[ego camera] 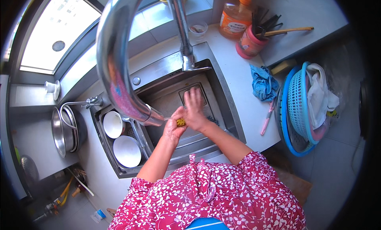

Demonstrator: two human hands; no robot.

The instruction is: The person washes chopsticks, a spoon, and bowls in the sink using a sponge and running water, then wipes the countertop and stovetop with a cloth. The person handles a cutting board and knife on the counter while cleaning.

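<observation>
Over the stainless steel sink (160,94), my left hand (173,127) is closed around a small yellow, knobbly thing (180,122), perhaps a scrubber; most of it is hidden by the fingers. A thin stream of water from the chrome faucet (180,30) runs onto that hand. My right hand (195,111) is beside it, slightly blurred, with its fingers stretched out over the basin and its heel close to the yellow thing. Behind the right wrist, a dark, curly thing (212,120) lies in the basin, partly covered.
Left of the basin, a drainer holds a white bowl (114,124) and a white plate (127,151). On the right counter are a blue cloth (263,82), a pink-handled tool (267,118), a soap bottle (235,20) and a pink utensil jar (251,43). Colanders (297,103) stand beyond the edge.
</observation>
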